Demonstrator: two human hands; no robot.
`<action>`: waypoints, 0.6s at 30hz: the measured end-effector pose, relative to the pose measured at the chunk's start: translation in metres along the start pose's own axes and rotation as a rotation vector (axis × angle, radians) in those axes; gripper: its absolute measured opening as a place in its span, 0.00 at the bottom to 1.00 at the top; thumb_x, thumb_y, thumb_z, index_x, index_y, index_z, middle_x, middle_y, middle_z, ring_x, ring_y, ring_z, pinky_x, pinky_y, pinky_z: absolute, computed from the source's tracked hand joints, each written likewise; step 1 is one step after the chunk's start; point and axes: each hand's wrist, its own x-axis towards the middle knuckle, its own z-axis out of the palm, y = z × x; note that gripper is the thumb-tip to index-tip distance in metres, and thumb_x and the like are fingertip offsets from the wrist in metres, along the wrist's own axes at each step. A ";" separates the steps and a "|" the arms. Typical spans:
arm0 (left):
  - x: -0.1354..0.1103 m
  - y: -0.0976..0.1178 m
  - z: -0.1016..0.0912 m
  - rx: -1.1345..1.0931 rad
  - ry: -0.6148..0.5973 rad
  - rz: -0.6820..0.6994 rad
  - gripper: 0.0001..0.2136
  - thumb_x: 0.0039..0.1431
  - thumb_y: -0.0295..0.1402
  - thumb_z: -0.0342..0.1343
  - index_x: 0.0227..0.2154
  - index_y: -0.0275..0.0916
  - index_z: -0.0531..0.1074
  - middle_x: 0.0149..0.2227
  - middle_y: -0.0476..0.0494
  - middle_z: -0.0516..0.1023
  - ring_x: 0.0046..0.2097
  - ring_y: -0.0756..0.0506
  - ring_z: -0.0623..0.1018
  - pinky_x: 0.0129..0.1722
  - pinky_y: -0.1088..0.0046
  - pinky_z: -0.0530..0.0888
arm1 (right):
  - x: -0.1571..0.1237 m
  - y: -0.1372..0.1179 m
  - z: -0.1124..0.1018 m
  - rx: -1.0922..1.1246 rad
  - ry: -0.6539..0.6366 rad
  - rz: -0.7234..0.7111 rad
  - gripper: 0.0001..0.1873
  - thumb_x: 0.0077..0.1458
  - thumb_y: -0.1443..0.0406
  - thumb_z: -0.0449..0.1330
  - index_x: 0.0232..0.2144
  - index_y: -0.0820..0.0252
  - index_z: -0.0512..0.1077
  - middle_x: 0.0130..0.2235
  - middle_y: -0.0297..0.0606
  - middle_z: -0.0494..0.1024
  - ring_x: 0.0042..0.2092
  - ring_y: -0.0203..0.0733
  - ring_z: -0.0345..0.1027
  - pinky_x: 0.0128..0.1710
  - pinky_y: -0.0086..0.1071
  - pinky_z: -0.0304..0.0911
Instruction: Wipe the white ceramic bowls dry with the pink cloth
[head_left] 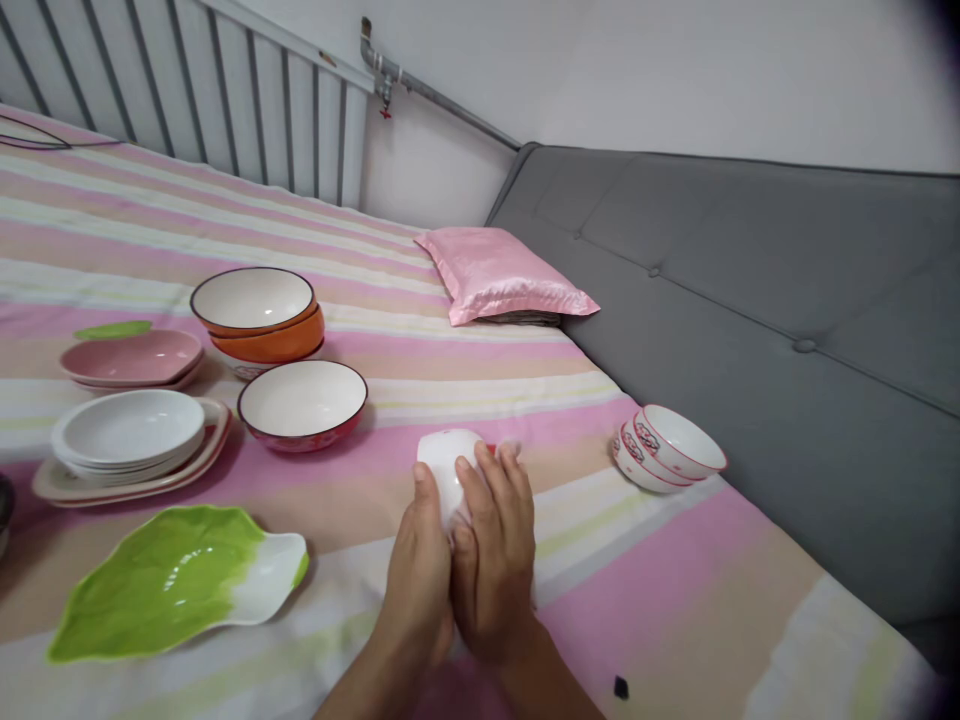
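Note:
Between my two hands, near the middle of the head view, is a white bowl [441, 458], tilted and partly covered by the fingers. A bit of red shows beside it, by my fingertips. My left hand [421, 565] is closed against the bowl's left side, thumb up. Fingers bent over the bowl, my right hand [491, 545] presses on it from the right. Something pale, perhaps a cloth, peeks out past the right fingertips; most of it is hidden. Nearest to the left is a red bowl [304, 405] with a white inside and dark rim.
Orange bowls [266, 335] are stacked behind. Pink dishes [131, 358], white plates [127, 430] and a green leaf-shaped dish [172, 570] lie left. Stacked white bowls [671, 450] stand right, by the grey headboard [720, 270]. A pink pillow [506, 275] lies farther back on the striped sheet.

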 end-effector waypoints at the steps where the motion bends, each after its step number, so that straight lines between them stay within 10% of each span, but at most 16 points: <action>1: -0.002 0.000 0.000 0.088 -0.018 0.053 0.24 0.60 0.49 0.48 0.47 0.37 0.75 0.46 0.39 0.80 0.52 0.41 0.75 0.53 0.71 0.68 | 0.000 0.000 -0.001 -0.004 0.000 -0.003 0.25 0.60 0.70 0.45 0.60 0.64 0.57 0.61 0.48 0.62 0.65 0.55 0.50 0.60 0.56 0.52; 9: -0.003 -0.005 -0.008 0.565 -0.410 0.383 0.25 0.63 0.46 0.43 0.15 0.37 0.68 0.18 0.47 0.69 0.23 0.49 0.66 0.27 0.74 0.65 | 0.007 0.004 -0.014 0.151 0.035 0.079 0.27 0.59 0.73 0.44 0.60 0.61 0.59 0.60 0.44 0.64 0.64 0.50 0.52 0.61 0.54 0.52; 18: 0.001 -0.009 -0.014 0.841 -0.695 0.557 0.25 0.65 0.48 0.34 0.17 0.39 0.54 0.19 0.52 0.55 0.23 0.52 0.56 0.24 0.74 0.55 | 0.027 0.019 -0.048 0.537 -0.151 0.427 0.21 0.64 0.64 0.44 0.55 0.53 0.67 0.58 0.35 0.69 0.61 0.42 0.57 0.63 0.44 0.49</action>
